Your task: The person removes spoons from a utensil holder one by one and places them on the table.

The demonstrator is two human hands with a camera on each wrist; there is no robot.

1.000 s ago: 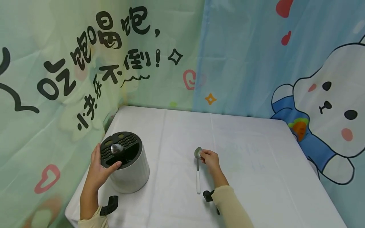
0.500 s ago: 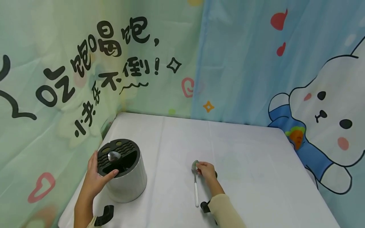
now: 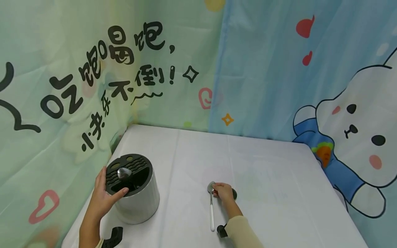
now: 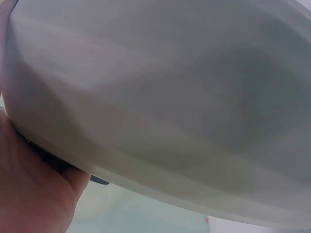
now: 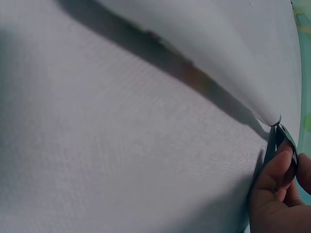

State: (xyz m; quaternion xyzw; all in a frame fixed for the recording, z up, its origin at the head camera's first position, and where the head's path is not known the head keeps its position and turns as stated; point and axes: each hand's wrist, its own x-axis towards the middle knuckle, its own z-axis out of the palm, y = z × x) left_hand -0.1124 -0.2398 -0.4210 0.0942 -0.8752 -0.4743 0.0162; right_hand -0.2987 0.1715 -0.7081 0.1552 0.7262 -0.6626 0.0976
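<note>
A grey-white utensil holder [image 3: 138, 208] with a dark slotted lid [image 3: 128, 163] stands at the table's left. My left hand [image 3: 100, 198] holds its left side, thumb at the lid's edge and fingers along the wall. In the left wrist view the holder's wall [image 4: 170, 111] fills most of the picture. The metal bowl of one spoon [image 3: 124, 173] sticks up from the lid. Right of the holder, my right hand [image 3: 224, 193] pinches a second spoon [image 3: 212, 215] by its metal bowl. Its white handle [image 5: 228, 73] points toward me; whether it touches the cloth is unclear.
A white cloth [image 3: 273, 193] covers the table. Printed curtains [image 3: 173, 110] hang along its left and back edges, with a cartoon rabbit [image 3: 350, 131] at the right. Black wrist mounts [image 3: 113, 237] sit at both wrists.
The whole head view has shifted, so everything appears lower. The right hand stays at the spoon's bowl, and the left hand stays on the utensil holder.
</note>
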